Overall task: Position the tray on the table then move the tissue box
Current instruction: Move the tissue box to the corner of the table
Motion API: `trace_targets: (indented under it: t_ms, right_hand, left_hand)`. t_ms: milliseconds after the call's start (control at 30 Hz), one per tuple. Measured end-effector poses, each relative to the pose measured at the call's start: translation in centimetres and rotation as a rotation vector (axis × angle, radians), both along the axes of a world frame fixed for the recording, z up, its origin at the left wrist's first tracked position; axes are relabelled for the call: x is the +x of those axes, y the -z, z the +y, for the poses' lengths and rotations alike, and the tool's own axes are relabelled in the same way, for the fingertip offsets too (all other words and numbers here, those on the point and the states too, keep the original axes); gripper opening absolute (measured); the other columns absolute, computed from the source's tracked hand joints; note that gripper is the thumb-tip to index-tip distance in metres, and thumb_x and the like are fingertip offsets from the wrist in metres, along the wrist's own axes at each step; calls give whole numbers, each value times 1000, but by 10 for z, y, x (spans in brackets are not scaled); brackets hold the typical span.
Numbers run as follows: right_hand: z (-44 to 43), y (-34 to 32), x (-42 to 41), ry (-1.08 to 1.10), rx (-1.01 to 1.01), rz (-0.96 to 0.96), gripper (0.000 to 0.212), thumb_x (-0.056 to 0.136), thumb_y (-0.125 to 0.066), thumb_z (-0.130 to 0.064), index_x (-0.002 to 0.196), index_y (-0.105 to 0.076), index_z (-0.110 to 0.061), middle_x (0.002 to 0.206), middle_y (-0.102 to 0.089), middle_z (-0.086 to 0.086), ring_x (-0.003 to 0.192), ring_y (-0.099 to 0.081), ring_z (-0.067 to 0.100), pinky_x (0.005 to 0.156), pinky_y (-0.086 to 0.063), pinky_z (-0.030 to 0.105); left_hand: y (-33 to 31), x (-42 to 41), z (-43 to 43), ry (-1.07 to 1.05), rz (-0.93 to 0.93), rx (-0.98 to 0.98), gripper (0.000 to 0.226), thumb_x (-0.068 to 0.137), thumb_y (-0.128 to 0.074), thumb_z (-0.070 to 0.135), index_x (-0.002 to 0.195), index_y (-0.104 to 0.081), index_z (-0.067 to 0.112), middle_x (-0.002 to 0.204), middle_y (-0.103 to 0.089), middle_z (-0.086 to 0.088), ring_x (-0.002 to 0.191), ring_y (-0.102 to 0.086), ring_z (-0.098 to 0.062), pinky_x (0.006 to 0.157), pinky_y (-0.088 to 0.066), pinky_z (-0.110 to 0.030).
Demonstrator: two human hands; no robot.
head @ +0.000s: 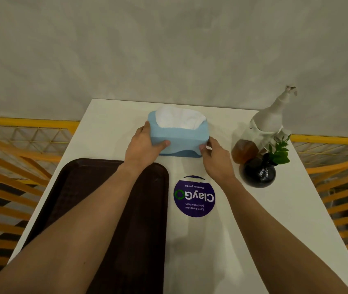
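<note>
A light blue tissue box (180,137) with white tissue sticking out of its top stands near the far middle of the white table (243,230). My left hand (145,145) grips its left end, thumb on the front face. My right hand (216,158) holds its right lower corner. A dark brown tray (79,187) lies flat on the table's left half, and my left forearm crosses above it.
A round purple "ClayGo" sticker (194,196) lies right of the tray. At the right stand a black vase with a green sprig (259,172), a spray bottle of brown liquid (253,136) and a white figurine. Yellow railings flank the table.
</note>
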State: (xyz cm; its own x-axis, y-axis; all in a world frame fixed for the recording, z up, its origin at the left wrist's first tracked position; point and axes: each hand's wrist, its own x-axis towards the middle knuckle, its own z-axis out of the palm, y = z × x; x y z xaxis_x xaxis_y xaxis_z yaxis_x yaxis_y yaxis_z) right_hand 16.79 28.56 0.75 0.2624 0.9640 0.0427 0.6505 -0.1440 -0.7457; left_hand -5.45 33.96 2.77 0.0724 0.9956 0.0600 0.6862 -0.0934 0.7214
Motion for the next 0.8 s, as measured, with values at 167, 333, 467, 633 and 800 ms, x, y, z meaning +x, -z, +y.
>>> trace_targets:
  t_ms: [167,333,467,633,800]
  right_hand:
    - [18,-1,-37,-45,-5,48,46,107,-46,-36,148,-43,-16,144,-57,5,123,-60,27,98,-46,34]
    - [36,4,-86,-110,-5,49,47,106,-47,-37,149,-43,-17,145,-57,4,123,-61,26,95,-42,28]
    - [50,6,-130,-148,-9,72,48,105,-48,-40,148,-43,-21,144,-57,1,123,-61,23,91,-38,25]
    - [65,8,-176,-161,-11,58,49,104,-50,-39,149,-42,-22,144,-57,0,123,-61,22,91,-38,24]
    - [83,3,-220,-128,-16,24,56,103,-53,-43,152,-38,-20,148,-54,2,125,-59,24,95,-43,29]
  left_hand:
    - [-1,-39,17,3,2,24,68,85,-74,47,139,-44,17,123,-59,-7,101,-50,-15,83,-45,-32]
    - [0,-96,26,-27,8,49,71,85,-75,48,141,-42,19,125,-58,-6,102,-48,-12,83,-44,-29]
    - [-1,-145,33,-68,28,71,76,85,-75,49,144,-42,16,126,-58,-8,106,-52,-18,83,-42,-31]
    - [0,-192,43,-76,25,79,76,84,-76,46,144,-43,12,116,-52,-3,110,-52,-26,82,-40,-32]
    - [1,-240,66,-48,0,62,86,85,-75,48,153,-36,12,134,-54,-13,124,-50,-30,96,-43,-38]
